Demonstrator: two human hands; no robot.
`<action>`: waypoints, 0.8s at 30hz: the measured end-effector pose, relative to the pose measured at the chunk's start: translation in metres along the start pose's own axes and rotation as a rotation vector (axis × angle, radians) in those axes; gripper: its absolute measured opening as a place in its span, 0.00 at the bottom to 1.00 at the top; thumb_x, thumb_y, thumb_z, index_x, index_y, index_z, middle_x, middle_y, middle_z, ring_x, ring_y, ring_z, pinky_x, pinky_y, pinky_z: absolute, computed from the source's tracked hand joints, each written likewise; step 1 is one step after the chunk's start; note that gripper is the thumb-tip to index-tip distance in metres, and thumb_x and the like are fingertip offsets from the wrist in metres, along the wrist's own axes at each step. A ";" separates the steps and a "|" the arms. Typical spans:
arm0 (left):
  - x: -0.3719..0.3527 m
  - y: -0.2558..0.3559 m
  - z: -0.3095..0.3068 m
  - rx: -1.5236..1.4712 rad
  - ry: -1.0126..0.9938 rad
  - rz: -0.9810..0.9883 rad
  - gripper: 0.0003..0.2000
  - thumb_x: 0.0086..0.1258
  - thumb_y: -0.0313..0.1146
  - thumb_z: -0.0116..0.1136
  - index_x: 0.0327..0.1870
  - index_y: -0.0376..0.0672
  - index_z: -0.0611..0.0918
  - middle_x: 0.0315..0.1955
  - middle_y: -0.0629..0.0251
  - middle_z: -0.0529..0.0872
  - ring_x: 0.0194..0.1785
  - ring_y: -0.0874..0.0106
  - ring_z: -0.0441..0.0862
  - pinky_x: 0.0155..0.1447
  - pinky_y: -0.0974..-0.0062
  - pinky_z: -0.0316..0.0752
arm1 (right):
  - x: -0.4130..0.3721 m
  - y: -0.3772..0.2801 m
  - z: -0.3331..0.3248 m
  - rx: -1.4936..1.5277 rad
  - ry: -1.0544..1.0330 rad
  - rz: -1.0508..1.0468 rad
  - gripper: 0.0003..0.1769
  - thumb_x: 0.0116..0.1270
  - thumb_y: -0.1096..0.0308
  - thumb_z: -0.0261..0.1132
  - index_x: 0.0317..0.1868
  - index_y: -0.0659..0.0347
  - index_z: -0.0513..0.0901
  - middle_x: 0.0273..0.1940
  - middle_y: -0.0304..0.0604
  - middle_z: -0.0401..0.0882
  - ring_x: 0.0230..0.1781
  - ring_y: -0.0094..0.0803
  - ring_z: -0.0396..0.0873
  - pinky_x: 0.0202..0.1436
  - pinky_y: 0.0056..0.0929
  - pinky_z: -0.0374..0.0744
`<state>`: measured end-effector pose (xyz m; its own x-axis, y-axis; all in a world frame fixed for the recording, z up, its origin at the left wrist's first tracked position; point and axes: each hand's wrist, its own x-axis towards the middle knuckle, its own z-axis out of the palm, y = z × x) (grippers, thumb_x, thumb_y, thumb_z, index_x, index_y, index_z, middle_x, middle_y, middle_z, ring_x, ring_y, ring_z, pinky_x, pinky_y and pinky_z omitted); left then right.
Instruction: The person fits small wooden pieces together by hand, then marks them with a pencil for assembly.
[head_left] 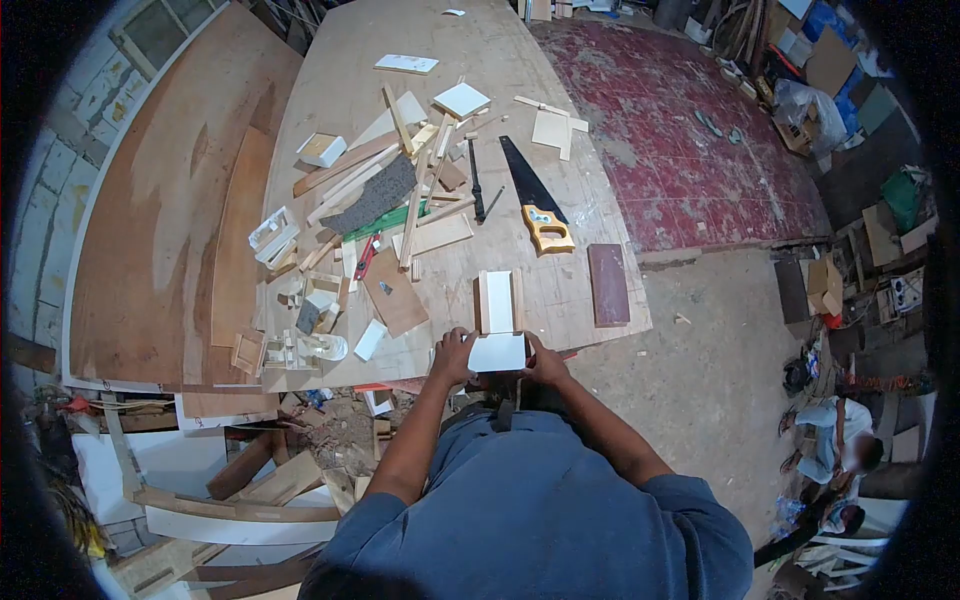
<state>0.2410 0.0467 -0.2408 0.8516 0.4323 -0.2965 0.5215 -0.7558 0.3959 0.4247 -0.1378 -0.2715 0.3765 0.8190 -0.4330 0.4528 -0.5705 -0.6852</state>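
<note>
At the table's near edge, my left hand (453,355) and my right hand (544,359) hold a small white-faced wooden piece (497,352) from its two sides, fingers curled against it. Directly beyond it lies a narrow wooden box piece (499,301) with a white inside and raised side strips. Whether the two pieces are joined I cannot tell. A dark red block (608,285) rests to the right. Farther back are a handsaw (536,200) with a yellow handle and a long black tool (476,180). A brown thin board (395,296) lies left of the box piece.
Wood strips and offcuts (430,200), a dark grey sheet (372,197) and small box parts (272,237) cover the left of the wooden table (470,60). A large brown panel (160,220) stands left. Two people (832,440) are at the lower right, near clutter.
</note>
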 end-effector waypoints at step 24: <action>0.002 -0.002 -0.005 -0.003 0.003 -0.002 0.51 0.33 0.35 0.81 0.68 0.59 0.68 0.60 0.58 0.69 0.65 0.52 0.67 0.61 0.47 0.67 | 0.000 -0.013 -0.027 -0.069 -0.087 -0.018 0.60 0.48 0.54 0.80 0.76 0.52 0.53 0.34 0.53 0.87 0.36 0.49 0.86 0.42 0.43 0.83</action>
<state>0.2419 0.0510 -0.2378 0.8507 0.4354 -0.2945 0.5234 -0.7536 0.3977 0.4399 -0.1321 -0.2466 0.2977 0.8294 -0.4727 0.5140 -0.5565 -0.6528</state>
